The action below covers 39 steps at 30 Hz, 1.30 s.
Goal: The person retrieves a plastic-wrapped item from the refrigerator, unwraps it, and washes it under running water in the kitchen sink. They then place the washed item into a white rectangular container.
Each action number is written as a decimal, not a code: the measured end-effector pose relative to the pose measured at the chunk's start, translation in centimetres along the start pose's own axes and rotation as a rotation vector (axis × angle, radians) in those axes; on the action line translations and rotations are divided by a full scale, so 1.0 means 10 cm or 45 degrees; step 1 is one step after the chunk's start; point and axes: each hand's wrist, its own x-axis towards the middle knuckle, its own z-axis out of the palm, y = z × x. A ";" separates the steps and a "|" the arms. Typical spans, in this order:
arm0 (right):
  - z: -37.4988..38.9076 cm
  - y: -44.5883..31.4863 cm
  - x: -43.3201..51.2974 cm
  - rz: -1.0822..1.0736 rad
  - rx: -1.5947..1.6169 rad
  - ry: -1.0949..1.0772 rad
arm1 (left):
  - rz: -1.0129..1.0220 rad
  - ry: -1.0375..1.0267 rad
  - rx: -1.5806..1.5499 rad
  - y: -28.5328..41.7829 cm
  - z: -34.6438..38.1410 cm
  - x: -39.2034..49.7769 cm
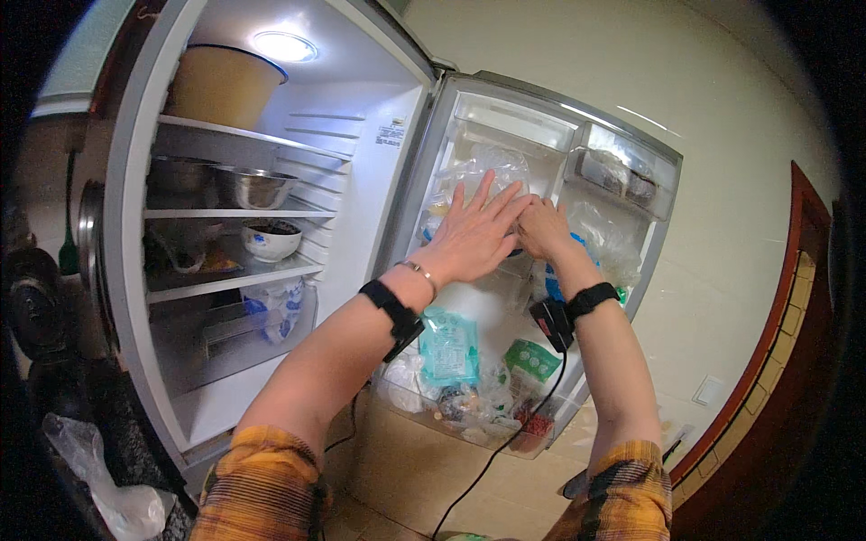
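My left hand [473,233] is spread flat, fingers apart, over clear plastic bags [494,162] on the middle shelf of the open refrigerator door [467,291]. Its fingertips lie against or just in front of the plastic; which one is unclear. Close beside it, my right hand [543,226] has bent fingers near the left index finger. Whatever may be between those fingers is hidden. Blue-and-clear packaging [551,280] shows behind the right wrist, and more clear plastic bags [605,237] fill the door shelf to its right.
The lower door bin [467,436] holds a teal packet [450,348], a green packet [531,362] and several bags. Inside the refrigerator are a large yellow pot [223,88], a steel bowl [254,186] and a white bowl [270,243]. A black cable [497,453] hangs from the right wrist device [553,324].
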 end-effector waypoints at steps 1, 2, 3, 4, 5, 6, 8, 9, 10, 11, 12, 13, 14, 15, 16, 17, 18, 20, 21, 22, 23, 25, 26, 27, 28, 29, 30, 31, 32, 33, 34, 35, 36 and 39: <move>-0.06 0.00 -0.04 0.002 0.108 0.005 | -0.039 -0.023 -0.003 -0.07 0.07 0.08; -0.14 0.00 -0.07 0.016 0.198 0.012 | -0.060 -0.039 0.001 -0.14 0.13 0.14; -0.23 0.00 -0.10 0.057 0.288 -0.017 | -0.093 -0.086 -0.004 -0.20 0.18 0.18; -0.33 0.02 -0.10 0.097 0.260 0.036 | -0.135 -0.146 -0.003 -0.24 0.24 0.21; -0.45 0.07 -0.10 0.164 0.230 0.056 | -0.131 -0.144 -0.013 -0.27 0.29 0.24; -0.54 0.09 -0.06 0.176 0.219 0.138 | -0.133 -0.159 -0.012 -0.29 0.34 0.27; -0.65 0.09 0.10 0.054 0.209 0.596 | -0.129 -0.160 -0.055 -0.33 0.40 0.29; -0.67 0.09 0.20 -0.030 0.218 0.840 | -0.119 -0.142 -0.099 -0.35 0.42 0.30; -0.67 0.09 0.32 -0.025 0.091 0.914 | -0.111 -0.124 -0.144 -0.37 0.43 0.30; -0.66 0.08 0.44 -0.011 -0.029 0.976 | -0.092 -0.094 -0.144 -0.38 0.44 0.30; -0.64 0.08 0.54 0.019 -0.157 1.031 | -0.078 -0.063 -0.142 -0.40 0.45 0.30; -0.60 0.08 0.62 0.053 -0.187 0.972 | -0.071 -0.040 -0.147 -0.41 0.45 0.29; -0.57 0.09 0.68 0.105 -0.225 0.905 | -0.062 -0.030 -0.154 -0.42 0.44 0.29; -0.54 0.11 0.75 0.172 -0.284 0.814 | -0.059 -0.027 -0.172 -0.43 0.45 0.28; -0.53 0.13 0.81 0.176 -0.285 0.805 | -0.059 -0.026 -0.195 -0.43 0.45 0.27; -0.53 0.17 0.85 0.147 -0.259 0.814 | -0.060 -0.005 -0.198 -0.43 0.45 0.26; -0.52 0.20 0.88 0.139 -0.232 0.798 | -0.059 0.017 -0.199 -0.43 0.45 0.25; -0.52 0.24 0.90 0.114 -0.213 0.788 | -0.060 0.033 -0.211 -0.43 0.46 0.23; -0.51 0.26 0.90 0.097 -0.220 0.797 | -0.059 0.026 -0.218 -0.43 0.46 0.23; -0.51 0.26 0.90 0.063 -0.235 0.858 | -0.056 0.040 -0.228 -0.43 0.46 0.23; -0.51 0.27 0.90 0.061 -0.230 0.827 | -0.053 0.029 -0.225 -0.43 0.47 0.23; -0.53 0.27 0.91 0.048 -0.230 0.835 | -0.049 0.045 -0.222 -0.44 0.47 0.22; -0.55 0.27 0.92 0.063 -0.245 0.927 | -0.045 0.050 -0.226 -0.44 0.47 0.22; -0.58 0.28 0.94 0.107 -0.254 0.981 | -0.049 0.049 -0.233 -0.44 0.48 0.22; -0.62 0.29 0.96 0.141 -0.246 0.990 | -0.053 0.047 -0.241 -0.44 0.48 0.22; -0.66 0.31 0.98 0.171 -0.240 1.031 | -0.048 0.055 -0.249 -0.44 0.47 0.21; -0.71 0.35 1.01 0.190 -0.218 1.027 | -0.045 0.062 -0.260 -0.44 0.47 0.21; -0.75 0.37 1.03 0.185 -0.210 1.092 | -0.054 0.049 -0.272 -0.44 0.47 0.21; -0.76 0.38 1.05 0.161 -0.202 1.107 | -0.053 0.059 -0.272 -0.43 0.47 0.20; -0.77 0.39 1.06 0.143 -0.215 1.055 | -0.064 0.046 -0.275 -0.43 0.46 0.20; -0.76 0.39 1.07 0.121 -0.229 1.045 | -0.073 0.034 -0.277 -0.43 0.46 0.20; -0.76 0.39 1.07 0.117 -0.225 0.988 | -0.069 0.035 -0.278 -0.43 0.46 0.20; -0.76 0.38 1.06 0.096 -0.253 1.068 | -0.067 0.034 -0.279 -0.43 0.45 0.20; -0.78 0.33 1.01 0.064 -0.280 1.166 | -0.049 0.074 -0.263 -0.43 0.45 0.20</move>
